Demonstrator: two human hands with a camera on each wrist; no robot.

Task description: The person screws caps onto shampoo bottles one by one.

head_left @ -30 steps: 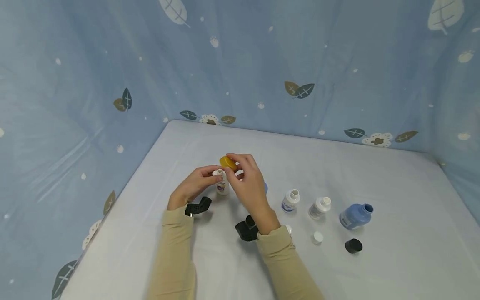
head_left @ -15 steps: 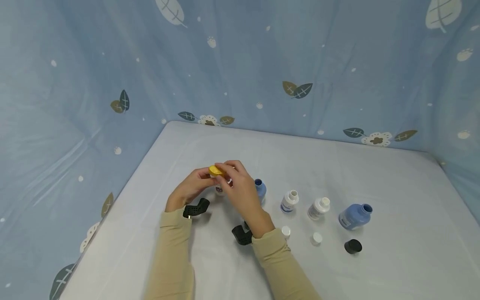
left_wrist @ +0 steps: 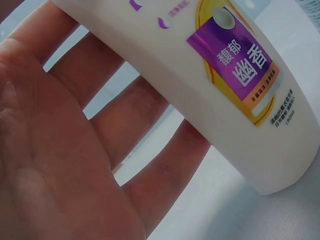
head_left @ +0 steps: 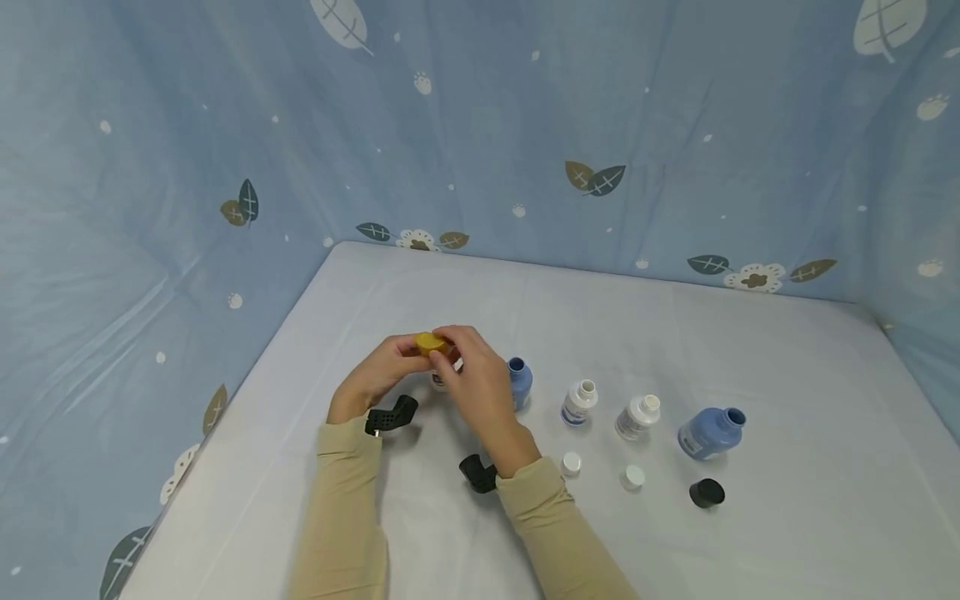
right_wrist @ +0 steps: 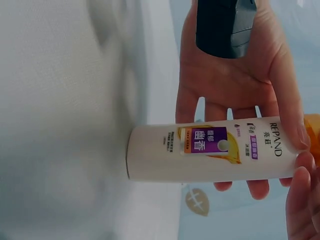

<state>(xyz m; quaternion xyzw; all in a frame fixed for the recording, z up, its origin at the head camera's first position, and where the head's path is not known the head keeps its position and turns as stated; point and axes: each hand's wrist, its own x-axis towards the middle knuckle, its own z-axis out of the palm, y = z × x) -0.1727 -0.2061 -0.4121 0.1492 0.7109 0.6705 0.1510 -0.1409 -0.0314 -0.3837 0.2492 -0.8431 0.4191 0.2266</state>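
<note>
A white bottle [right_wrist: 265, 170] with a purple and yellow label stands upright between my two hands. My left hand [head_left: 384, 369] grips its upper body, fingers around the back and thumb in front. In the left wrist view, the fingers pass behind the white bottle [left_wrist: 235, 135]. On the bottle's top sits a yellow cap [head_left: 431, 342], pinched between the thumb and fingers of my right hand [head_left: 480, 385]. Most of the bottle is hidden behind the right hand in the head view. Whether its base touches the table, I cannot tell.
Right of my hands stand a blue bottle [head_left: 521, 385], two uncapped white bottles [head_left: 578, 403] and another blue bottle [head_left: 709, 434], open-necked. Nearer lie two white caps [head_left: 571, 464] and a black cap [head_left: 707, 493]. A blue patterned cloth [head_left: 480, 125] rises behind the white table [head_left: 810, 517].
My right hand has brought the yellow cap left and down from beside the bottle's neck onto its top. My left hand keeps its grip on the bottle.
</note>
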